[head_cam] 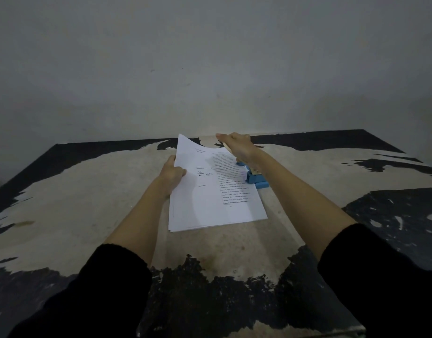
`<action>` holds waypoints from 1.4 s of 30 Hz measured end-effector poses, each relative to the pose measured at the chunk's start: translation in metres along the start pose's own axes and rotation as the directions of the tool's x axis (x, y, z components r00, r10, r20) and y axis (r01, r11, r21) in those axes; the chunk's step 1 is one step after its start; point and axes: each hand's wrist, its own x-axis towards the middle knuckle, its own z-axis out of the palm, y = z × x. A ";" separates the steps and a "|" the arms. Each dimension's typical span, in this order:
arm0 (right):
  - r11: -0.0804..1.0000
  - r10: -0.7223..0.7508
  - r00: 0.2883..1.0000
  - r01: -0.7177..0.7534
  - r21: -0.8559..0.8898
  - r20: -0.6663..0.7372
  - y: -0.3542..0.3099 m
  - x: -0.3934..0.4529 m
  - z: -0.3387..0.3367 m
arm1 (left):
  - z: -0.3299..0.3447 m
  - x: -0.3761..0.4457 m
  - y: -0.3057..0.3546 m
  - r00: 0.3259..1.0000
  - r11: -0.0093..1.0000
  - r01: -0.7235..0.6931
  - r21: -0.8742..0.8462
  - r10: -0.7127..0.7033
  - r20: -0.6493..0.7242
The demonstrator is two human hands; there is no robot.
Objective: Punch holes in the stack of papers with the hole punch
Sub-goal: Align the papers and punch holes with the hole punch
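Behind the worn desk [93, 191] stands a bare grey wall. From the head view, the stack of papers [210, 203] lies at the middle, its long axis running away from the person. The left hand [172, 173] pinches its left edge, lifting the far corner. The right hand [239, 146], fingers together, lies flat over the blue hole punch [255, 178], which bites the right edge, so this hand is nearer for pressing.

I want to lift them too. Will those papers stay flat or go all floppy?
Probably floppy: the stack of papers already curves up where the left hand lifts its edge. Sheets may slide apart, since the near edges look slightly fanned. The other edge sits by the blue hole punch under the right hand.
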 end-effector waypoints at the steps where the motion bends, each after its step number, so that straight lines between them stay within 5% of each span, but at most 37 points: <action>1: 1.000 0.001 1.000 -0.001 0.009 -0.001 0.000 0.000 0.000 | 0.000 0.000 0.000 1.000 1.000 0.002 -0.005 -0.002 0.004; 14: 0.997 -0.080 0.995 0.079 -0.008 -0.064 0.004 0.001 0.004 | -0.001 -0.004 -0.003 1.000 1.000 -0.004 -0.004 0.004 -0.013; 25: 0.920 -0.117 0.991 0.081 -0.384 -0.072 0.008 0.002 0.021 | 0.000 -0.004 -0.003 1.000 1.000 -0.018 0.021 0.019 -0.020; 32: 0.893 -0.131 0.984 0.065 -0.445 -0.120 0.007 0.000 0.027 | -0.002 -0.004 -0.004 1.000 1.000 -0.010 0.022 0.010 -0.007; 42: 0.725 -0.207 0.968 0.053 -0.687 -0.144 0.017 -0.008 0.049 | -0.003 0.006 -0.004 0.999 0.999 0.033 0.001 -0.033 0.022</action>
